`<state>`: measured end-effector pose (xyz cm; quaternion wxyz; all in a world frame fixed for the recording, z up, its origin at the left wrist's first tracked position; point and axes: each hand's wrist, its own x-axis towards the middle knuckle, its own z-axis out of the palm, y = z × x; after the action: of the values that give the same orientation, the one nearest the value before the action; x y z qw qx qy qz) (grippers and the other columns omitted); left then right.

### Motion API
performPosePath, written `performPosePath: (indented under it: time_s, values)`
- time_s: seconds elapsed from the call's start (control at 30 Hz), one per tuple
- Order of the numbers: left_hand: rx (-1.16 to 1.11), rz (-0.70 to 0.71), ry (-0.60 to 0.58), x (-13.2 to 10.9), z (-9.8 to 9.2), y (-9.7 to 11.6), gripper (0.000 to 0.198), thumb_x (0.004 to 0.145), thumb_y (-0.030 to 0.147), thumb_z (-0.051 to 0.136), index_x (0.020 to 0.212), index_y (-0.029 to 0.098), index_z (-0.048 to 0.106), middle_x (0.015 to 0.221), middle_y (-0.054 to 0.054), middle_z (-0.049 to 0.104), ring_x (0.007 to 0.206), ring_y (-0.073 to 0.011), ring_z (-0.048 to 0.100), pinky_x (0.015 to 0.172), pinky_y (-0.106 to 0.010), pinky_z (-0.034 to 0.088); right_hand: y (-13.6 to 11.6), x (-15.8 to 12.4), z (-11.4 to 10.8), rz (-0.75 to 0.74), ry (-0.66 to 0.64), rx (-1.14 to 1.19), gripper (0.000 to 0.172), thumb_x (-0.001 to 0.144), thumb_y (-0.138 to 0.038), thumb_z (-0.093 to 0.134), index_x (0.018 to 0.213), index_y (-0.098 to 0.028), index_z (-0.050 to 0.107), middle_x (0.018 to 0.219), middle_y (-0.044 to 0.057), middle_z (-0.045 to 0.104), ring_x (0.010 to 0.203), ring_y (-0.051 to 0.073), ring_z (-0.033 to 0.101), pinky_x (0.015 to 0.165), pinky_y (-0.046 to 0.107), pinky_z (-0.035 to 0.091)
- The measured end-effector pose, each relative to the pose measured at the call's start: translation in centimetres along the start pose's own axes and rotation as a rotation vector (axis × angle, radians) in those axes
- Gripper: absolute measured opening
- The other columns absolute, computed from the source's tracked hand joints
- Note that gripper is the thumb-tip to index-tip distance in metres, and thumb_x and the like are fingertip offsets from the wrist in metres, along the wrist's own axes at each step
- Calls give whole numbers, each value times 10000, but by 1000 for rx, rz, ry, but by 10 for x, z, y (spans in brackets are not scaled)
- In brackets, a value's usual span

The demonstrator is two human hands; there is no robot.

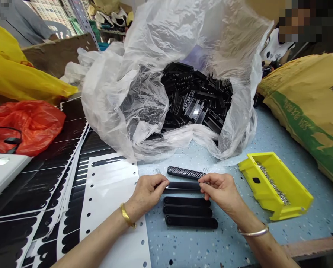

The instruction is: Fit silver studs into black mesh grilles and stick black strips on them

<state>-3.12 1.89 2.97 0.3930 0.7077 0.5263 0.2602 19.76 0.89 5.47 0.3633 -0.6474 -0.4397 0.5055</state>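
Observation:
A glossy black strip [182, 186] is stretched level between my two hands. My left hand [149, 190] pinches its left end with thumb and forefinger, and my right hand [218, 190] pinches the right end. Just beyond it lies a black plastic bar with a crisscross pattern [185, 172]. Nearer to me, three smooth black bars [187, 211] are lined up on the speckled blue table [233, 245]. Left of them is a white backing sheet [107, 208] with holes along its edges and one black strip [107, 161] near its top.
A clear plastic bag [107, 108] full of black plastic parts [197, 100] stands behind my hands. A yellow bin [289, 186] with small metal pieces is at right, beside a large sack [317, 100]. Black sticker sheets [43, 167] and a red bag [29, 124] lie at left.

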Motion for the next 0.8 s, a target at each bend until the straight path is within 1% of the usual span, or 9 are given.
performPosePath:
  time_s: [0.1,0.27,0.53,0.67,0.8]
  values:
    - [17,3,-12,0,0,-1,241,856,278,483,719,186,659,623,18,640,602,-123,573,598,-231,420,2,0,2,-6,17,-24,133,551,-256,646,617,-144,670,441,-17,583,326,94,498,340,206,392]
    - [20,16,-10,1,0,-1,233,848,279,490,713,187,655,618,21,636,595,-120,571,589,-223,420,4,0,3,-19,29,-51,132,557,-262,623,609,-152,673,436,-24,572,334,93,489,341,207,384]
    - [37,31,-5,1,-2,2,231,840,265,503,694,183,663,605,19,638,586,-118,566,577,-217,415,-4,0,-3,10,-39,23,146,551,-275,669,626,-149,671,455,-15,592,327,92,494,337,210,381]
    - [39,36,-5,1,-2,2,225,841,255,506,699,182,664,611,17,645,587,-116,572,576,-217,415,-2,1,-1,22,-19,10,133,552,-266,650,614,-149,671,450,-12,592,321,92,483,333,212,371]
    - [39,29,-16,1,-1,1,224,849,262,505,716,182,666,630,11,657,599,-122,584,584,-220,423,5,1,1,-23,17,-56,114,562,-245,625,611,-159,681,445,-14,581,349,100,473,344,218,372]
